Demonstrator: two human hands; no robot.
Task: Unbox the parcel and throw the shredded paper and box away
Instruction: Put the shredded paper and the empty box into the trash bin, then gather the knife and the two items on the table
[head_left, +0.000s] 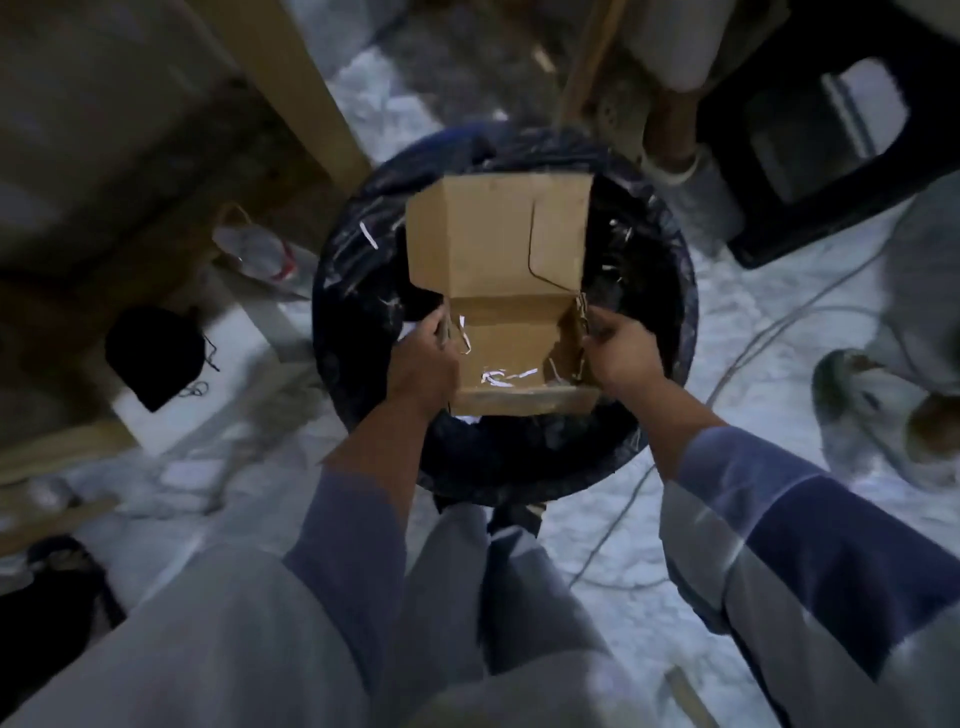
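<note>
2 hands (423, 358) (621, 351), 1 box (498, 234), 1 bin (670, 322).

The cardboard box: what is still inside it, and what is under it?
Inside the cardboard box lie a few white paper shreds. Under it is the black-lined trash bin, with shreds on the liner. The box covers the bin's middle, so its contents there are hidden.

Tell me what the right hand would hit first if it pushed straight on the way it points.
The right hand already grips the cardboard box at its side wall, so it would press into that wall first; depth is unclear.
</note>
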